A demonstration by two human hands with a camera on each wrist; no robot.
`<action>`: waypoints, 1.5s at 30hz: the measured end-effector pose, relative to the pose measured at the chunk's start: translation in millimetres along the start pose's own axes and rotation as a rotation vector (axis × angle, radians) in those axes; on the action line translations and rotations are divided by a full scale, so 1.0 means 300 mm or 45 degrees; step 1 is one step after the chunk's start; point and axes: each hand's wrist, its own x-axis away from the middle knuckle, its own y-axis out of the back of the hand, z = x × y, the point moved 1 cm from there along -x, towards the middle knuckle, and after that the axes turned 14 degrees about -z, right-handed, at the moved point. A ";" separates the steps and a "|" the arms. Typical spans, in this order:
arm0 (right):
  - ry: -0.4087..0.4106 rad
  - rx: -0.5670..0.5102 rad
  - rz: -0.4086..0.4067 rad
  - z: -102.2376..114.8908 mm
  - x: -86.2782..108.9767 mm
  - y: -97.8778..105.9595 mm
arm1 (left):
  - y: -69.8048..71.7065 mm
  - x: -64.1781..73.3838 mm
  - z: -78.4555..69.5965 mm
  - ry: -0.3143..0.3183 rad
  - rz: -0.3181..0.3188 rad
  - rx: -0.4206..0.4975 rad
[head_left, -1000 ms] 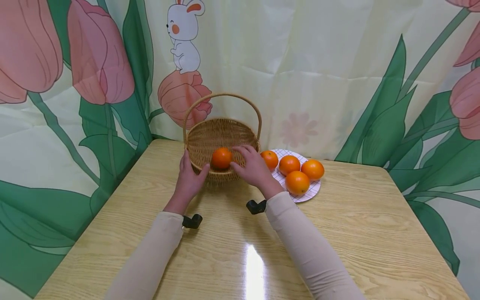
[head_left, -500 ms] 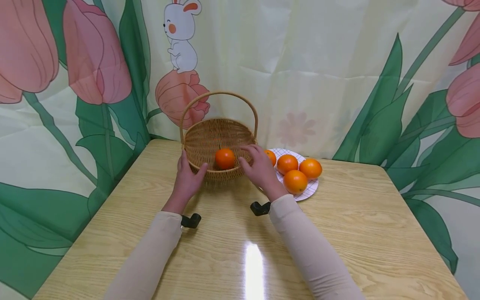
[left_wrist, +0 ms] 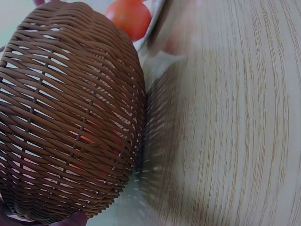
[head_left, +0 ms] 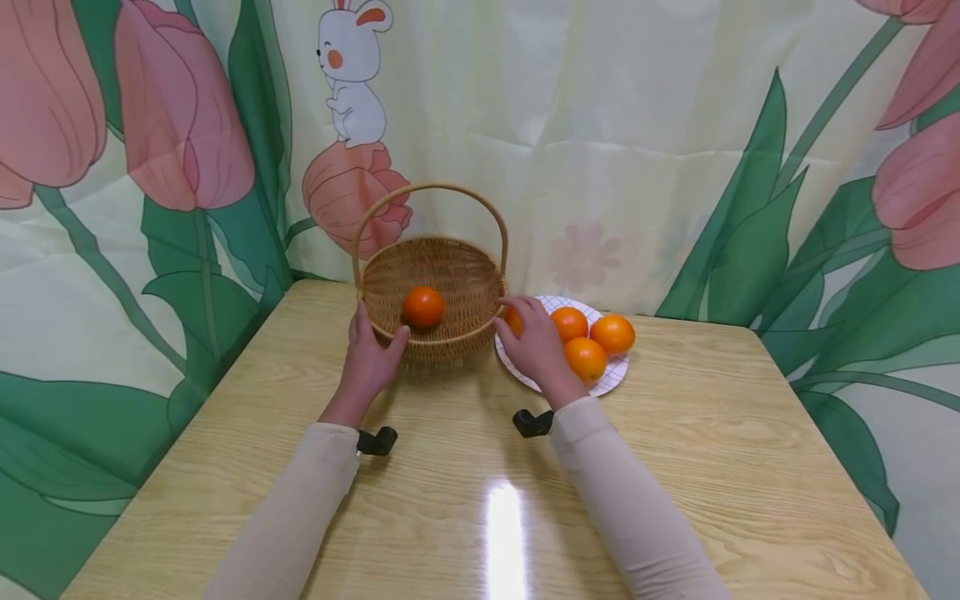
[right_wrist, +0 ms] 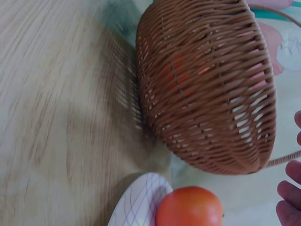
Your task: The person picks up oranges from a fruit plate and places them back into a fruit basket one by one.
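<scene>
A wicker basket [head_left: 457, 265] with a tall arched handle stands at the back of the table, tilted toward me. One orange [head_left: 423, 307] lies inside it. My left hand [head_left: 366, 354] grips the basket's left front rim, its thumb [left_wrist: 75, 219] against the wicker in the left wrist view. At the right rim my right hand [head_left: 536, 343] hovers with loosely bent fingers, holding nothing. In the right wrist view its fingers [right_wrist: 289, 193] show apart from the wicker. Behind and beside this hand several oranges [head_left: 586, 360] rest on a plate [head_left: 617, 375], one partly hidden by it.
The light wooden table [head_left: 720, 433] runs out to both sides. Close behind it hangs a curtain [head_left: 600, 150] printed with tulips and a rabbit. Each wrist carries a small black camera [head_left: 532, 423].
My right hand has drawn back from the orange, out of the basket to its right rim. The orange has rolled a little inside. My left hand stays on the left rim.
</scene>
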 end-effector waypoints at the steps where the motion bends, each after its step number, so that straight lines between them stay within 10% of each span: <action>1: -0.002 0.002 -0.006 -0.006 0.002 0.002 | 0.001 0.000 0.001 0.002 -0.001 -0.003; 45: -0.207 0.189 -0.017 -0.224 0.116 0.137 | 0.009 0.001 -0.003 0.008 0.032 -0.007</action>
